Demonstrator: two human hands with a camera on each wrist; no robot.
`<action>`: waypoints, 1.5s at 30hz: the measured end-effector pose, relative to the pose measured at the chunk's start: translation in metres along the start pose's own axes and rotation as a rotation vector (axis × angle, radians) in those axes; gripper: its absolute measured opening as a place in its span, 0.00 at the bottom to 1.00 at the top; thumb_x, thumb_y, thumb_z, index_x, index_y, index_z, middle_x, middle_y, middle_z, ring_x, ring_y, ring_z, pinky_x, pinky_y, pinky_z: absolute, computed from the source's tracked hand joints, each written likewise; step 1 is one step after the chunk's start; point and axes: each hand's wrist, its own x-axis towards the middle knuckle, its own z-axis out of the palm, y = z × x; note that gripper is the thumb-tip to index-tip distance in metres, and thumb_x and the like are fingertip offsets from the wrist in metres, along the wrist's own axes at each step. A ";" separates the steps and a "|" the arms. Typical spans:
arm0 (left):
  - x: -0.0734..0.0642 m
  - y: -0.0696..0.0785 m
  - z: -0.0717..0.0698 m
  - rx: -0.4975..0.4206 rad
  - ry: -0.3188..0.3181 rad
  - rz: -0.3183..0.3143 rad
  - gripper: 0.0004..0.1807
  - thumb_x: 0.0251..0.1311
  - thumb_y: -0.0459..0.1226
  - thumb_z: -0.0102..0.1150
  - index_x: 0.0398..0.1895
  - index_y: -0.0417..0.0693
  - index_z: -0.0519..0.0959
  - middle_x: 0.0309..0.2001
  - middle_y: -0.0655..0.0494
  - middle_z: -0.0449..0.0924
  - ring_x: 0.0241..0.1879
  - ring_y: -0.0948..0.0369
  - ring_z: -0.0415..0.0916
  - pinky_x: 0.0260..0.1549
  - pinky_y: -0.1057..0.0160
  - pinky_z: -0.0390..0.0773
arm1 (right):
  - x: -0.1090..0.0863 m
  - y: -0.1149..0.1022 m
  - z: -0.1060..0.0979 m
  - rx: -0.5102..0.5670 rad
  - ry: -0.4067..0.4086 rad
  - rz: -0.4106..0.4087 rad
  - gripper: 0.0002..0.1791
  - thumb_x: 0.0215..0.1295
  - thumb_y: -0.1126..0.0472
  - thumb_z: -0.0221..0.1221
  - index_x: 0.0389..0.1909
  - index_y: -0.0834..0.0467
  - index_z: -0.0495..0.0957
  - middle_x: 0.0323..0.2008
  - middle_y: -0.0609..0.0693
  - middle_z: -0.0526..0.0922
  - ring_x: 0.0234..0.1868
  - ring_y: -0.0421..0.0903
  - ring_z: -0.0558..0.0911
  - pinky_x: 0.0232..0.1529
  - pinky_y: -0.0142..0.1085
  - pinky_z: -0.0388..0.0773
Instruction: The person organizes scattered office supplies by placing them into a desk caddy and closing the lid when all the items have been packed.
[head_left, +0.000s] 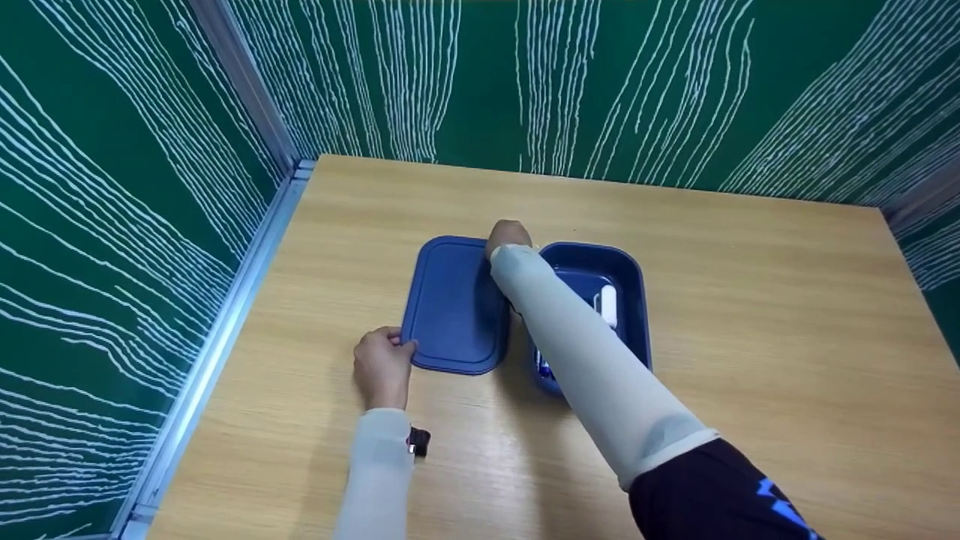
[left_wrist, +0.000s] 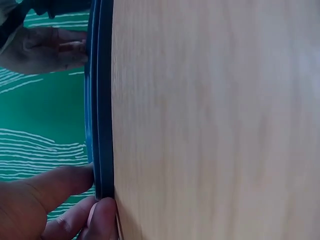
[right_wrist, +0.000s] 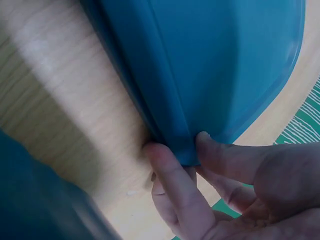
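A flat dark blue lid (head_left: 459, 307) with rounded corners lies left of a matching blue box (head_left: 643, 300). My left hand (head_left: 383, 367) pinches the lid's near left corner, thumb on top and fingers beneath, as the left wrist view shows at the lid's edge (left_wrist: 104, 100). At the far right corner, my right hand (right_wrist: 220, 185) pinches the lid (right_wrist: 215, 65) between thumb and fingers. In the head view the right hand (head_left: 508, 234) is partly hidden by its own sleeve. Inside the open box sits a white object (head_left: 608, 305); the right forearm covers much of the box.
The wooden table (head_left: 750, 315) ends at green walls (head_left: 480, 82) with white wavy lines at the back and sides. A metal rail (head_left: 217, 337) runs along its left edge. A small black device (head_left: 419, 442) is at the left wrist.
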 end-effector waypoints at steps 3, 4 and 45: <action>0.000 -0.001 -0.002 -0.036 -0.014 -0.017 0.16 0.52 0.37 0.72 0.45 0.45 0.86 0.40 0.52 0.86 0.41 0.54 0.82 0.43 0.54 0.81 | -0.001 0.000 0.000 0.013 0.006 0.018 0.16 0.72 0.70 0.49 0.53 0.61 0.81 0.52 0.56 0.83 0.51 0.48 0.82 0.54 0.40 0.81; 0.001 -0.001 -0.003 -0.056 -0.020 -0.026 0.16 0.52 0.37 0.71 0.45 0.45 0.86 0.40 0.52 0.86 0.42 0.54 0.82 0.43 0.54 0.80 | -0.002 0.000 0.000 0.019 0.005 0.019 0.16 0.72 0.70 0.49 0.53 0.61 0.81 0.52 0.56 0.83 0.51 0.48 0.82 0.54 0.40 0.81; -0.007 0.001 -0.031 -0.733 -0.253 -0.248 0.22 0.57 0.28 0.67 0.56 0.32 0.77 0.47 0.42 0.82 0.31 0.62 0.81 0.34 0.67 0.86 | -0.020 0.008 -0.035 0.227 -0.001 -0.063 0.13 0.68 0.67 0.51 0.43 0.63 0.84 0.44 0.55 0.85 0.34 0.46 0.75 0.36 0.34 0.74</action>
